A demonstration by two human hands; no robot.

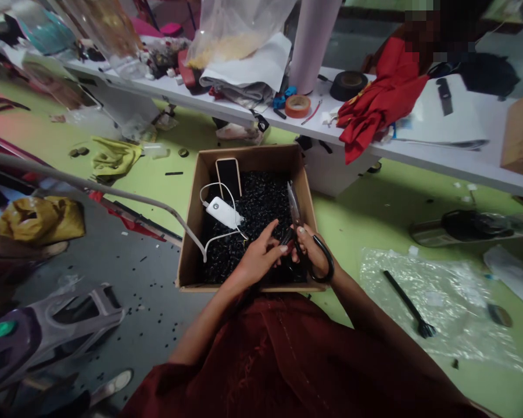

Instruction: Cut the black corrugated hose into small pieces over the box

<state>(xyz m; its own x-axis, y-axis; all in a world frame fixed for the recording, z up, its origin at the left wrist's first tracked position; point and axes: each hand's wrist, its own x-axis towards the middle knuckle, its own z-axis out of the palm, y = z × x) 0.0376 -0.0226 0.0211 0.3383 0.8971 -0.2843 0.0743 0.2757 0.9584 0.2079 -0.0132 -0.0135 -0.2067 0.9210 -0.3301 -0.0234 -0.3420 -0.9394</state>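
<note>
My right hand (pixel 312 249) is closed on a pair of scissors (pixel 294 206), its blades pointing away from me and its black handle loop showing beside the palm. Between thumb and fingers, my left hand (pixel 261 252) holds a small black piece (pixel 286 237) close to the scissors; its exact kind is hard to make out. Both hands are over a cardboard box (pixel 248 155) filled with many small black pieces (pixel 264 197). On top of these lie a white power bank (pixel 224 213) with a white cable and a phone (pixel 229 176) leaning at the back.
Across the back runs a white table (pixel 326 125) with an orange tape roll (pixel 297 105), a black tape roll (pixel 348 85) and red cloth (pixel 383 98). A plastic bag (pixel 457 290) with a black brush-like tool (pixel 409 305) lies right. Left stands a purple-grey stool-like object (pixel 47 337).
</note>
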